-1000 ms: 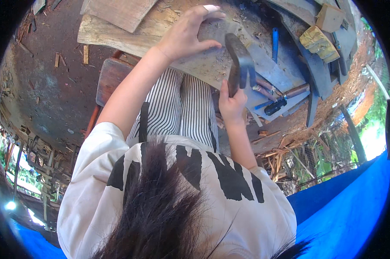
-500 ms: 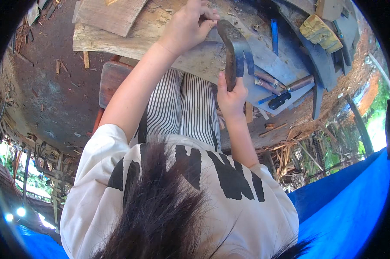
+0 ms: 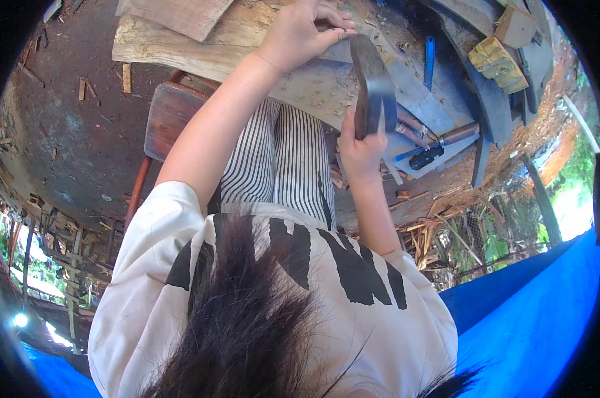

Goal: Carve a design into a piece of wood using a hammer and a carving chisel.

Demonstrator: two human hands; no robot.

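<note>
Because my right hand (image 3: 364, 159) grips the dark metal claw hammer (image 3: 373, 79) seemingly raised, its head appears to clear the weathered wooden tabletop (image 3: 320, 86) beside my left hand (image 3: 303, 32), whose thumb and fingers curl together, pinching what, if anything, I cannot tell from here.

Thin black and white stripes pattern the trousers (image 3: 250, 156), while jagged black shapes mark an off-white T-shirt (image 3: 360, 325). A dark grey claw hammer (image 3: 373, 76) appears alongside a pale tan slab (image 3: 160, 50) with yellowish grain and a pinkish-brown board (image 3: 180, 16). Also pictured: a slim blue tool (image 3: 429, 63), a yellow-tan wood block (image 3: 498, 64), a brown tool handle (image 3: 460, 134), a reddish-brown wooden seat (image 3: 170, 119) and vivid blue sheeting (image 3: 529, 302).
</note>
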